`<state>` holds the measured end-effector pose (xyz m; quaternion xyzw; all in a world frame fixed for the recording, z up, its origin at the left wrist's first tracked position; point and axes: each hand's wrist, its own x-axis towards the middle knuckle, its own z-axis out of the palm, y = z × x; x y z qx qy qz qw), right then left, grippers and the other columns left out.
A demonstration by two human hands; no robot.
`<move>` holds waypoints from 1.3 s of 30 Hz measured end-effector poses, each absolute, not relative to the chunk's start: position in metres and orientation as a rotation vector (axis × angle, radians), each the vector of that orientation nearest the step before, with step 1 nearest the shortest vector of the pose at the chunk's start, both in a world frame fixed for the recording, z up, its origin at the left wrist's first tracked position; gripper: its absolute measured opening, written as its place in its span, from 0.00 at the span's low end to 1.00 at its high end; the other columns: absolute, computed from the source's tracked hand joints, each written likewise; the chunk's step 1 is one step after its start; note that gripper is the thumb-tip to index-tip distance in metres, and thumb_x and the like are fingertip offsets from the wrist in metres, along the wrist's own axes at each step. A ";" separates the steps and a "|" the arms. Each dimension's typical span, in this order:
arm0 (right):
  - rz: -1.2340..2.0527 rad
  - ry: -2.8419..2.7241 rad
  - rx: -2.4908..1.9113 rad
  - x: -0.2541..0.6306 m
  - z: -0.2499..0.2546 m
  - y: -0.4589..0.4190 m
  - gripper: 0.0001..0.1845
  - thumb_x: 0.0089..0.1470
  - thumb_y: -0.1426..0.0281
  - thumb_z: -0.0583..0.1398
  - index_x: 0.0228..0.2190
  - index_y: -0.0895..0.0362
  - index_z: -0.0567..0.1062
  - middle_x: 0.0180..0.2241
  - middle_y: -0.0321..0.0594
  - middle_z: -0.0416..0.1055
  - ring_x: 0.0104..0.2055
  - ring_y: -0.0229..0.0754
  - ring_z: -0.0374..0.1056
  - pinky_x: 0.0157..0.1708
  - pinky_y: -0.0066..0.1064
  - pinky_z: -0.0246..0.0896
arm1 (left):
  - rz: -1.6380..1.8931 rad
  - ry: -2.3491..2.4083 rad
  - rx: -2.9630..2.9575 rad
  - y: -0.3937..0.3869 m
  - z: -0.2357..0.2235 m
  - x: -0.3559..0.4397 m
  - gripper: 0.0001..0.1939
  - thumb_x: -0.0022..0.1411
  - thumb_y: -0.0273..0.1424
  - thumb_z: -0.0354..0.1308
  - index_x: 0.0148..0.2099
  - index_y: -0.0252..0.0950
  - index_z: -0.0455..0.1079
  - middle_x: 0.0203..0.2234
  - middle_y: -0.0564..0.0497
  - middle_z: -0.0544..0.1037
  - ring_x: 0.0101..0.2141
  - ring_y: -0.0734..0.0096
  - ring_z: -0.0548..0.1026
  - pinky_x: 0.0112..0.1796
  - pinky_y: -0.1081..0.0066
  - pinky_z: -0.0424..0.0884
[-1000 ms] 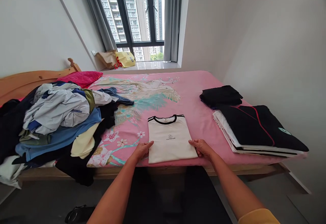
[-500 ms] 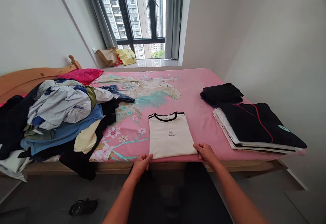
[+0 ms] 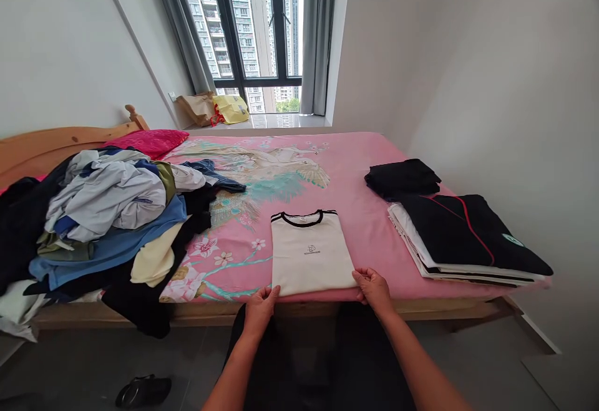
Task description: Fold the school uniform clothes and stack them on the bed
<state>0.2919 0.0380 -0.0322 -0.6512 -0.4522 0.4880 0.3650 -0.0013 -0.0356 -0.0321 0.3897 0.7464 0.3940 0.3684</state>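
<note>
A folded white T-shirt (image 3: 309, 252) with a black collar and a small dark logo lies near the front edge of the pink bed (image 3: 355, 174). My left hand (image 3: 262, 304) pinches the shirt's near left corner at the bed's edge. At the near right corner, the fingers of my right hand (image 3: 374, 286) are curled on the hem. Both hands are closed on the fabric.
A heap of unfolded clothes (image 3: 103, 224) covers the bed's left side. A stack of folded dark and white garments (image 3: 468, 239) lies at the right, with a folded black item (image 3: 402, 178) behind it. A red pillow (image 3: 150, 141) and wooden headboard are at the left. A dark sandal (image 3: 143, 391) lies on the floor.
Both hands slid from the shirt's sides toward me to its near corners at the bed's edge. The shirt stayed where it lay.
</note>
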 end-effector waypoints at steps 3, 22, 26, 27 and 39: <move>1.219 -1.180 -1.717 0.294 -0.034 0.033 0.18 0.49 0.57 0.55 0.38 0.56 0.68 0.25 0.36 0.71 0.14 0.34 0.61 0.11 0.26 0.55 | 1.013 1.942 1.017 -0.041 -0.028 -0.005 0.22 0.50 0.52 0.53 0.23 0.37 0.64 0.11 0.58 0.61 0.16 0.74 0.61 0.21 0.74 0.55; 0.420 -2.258 -1.967 0.241 -0.003 0.078 0.39 0.57 0.55 0.47 0.60 0.69 0.51 0.63 0.51 0.41 0.65 0.52 0.35 0.62 0.49 0.28 | 0.224 2.236 2.112 0.035 -0.003 0.024 0.38 0.58 0.48 0.46 0.62 0.26 0.54 0.61 0.35 0.54 0.61 0.48 0.51 0.57 0.41 0.36; 0.251 -2.307 -1.759 0.227 0.008 0.119 0.33 0.60 0.60 0.42 0.62 0.63 0.46 0.64 0.42 0.36 0.66 0.44 0.30 0.63 0.45 0.22 | 0.327 2.236 2.097 0.085 0.017 0.019 0.31 0.64 0.41 0.38 0.64 0.30 0.51 0.62 0.41 0.53 0.63 0.59 0.47 0.59 0.48 0.31; 0.260 -2.337 -1.714 0.221 0.009 0.132 0.32 0.60 0.60 0.42 0.62 0.61 0.45 0.65 0.40 0.35 0.66 0.42 0.29 0.63 0.44 0.22 | 0.327 2.238 2.066 0.102 0.020 0.019 0.31 0.64 0.40 0.37 0.65 0.31 0.48 0.63 0.42 0.50 0.63 0.61 0.45 0.59 0.49 0.32; 0.295 -2.282 -1.769 0.216 -0.032 0.208 0.33 0.60 0.55 0.41 0.62 0.57 0.46 0.65 0.38 0.37 0.66 0.42 0.30 0.62 0.47 0.18 | 0.301 2.376 1.891 0.173 -0.008 0.004 0.33 0.63 0.46 0.37 0.66 0.35 0.45 0.65 0.46 0.44 0.64 0.62 0.39 0.58 0.46 0.28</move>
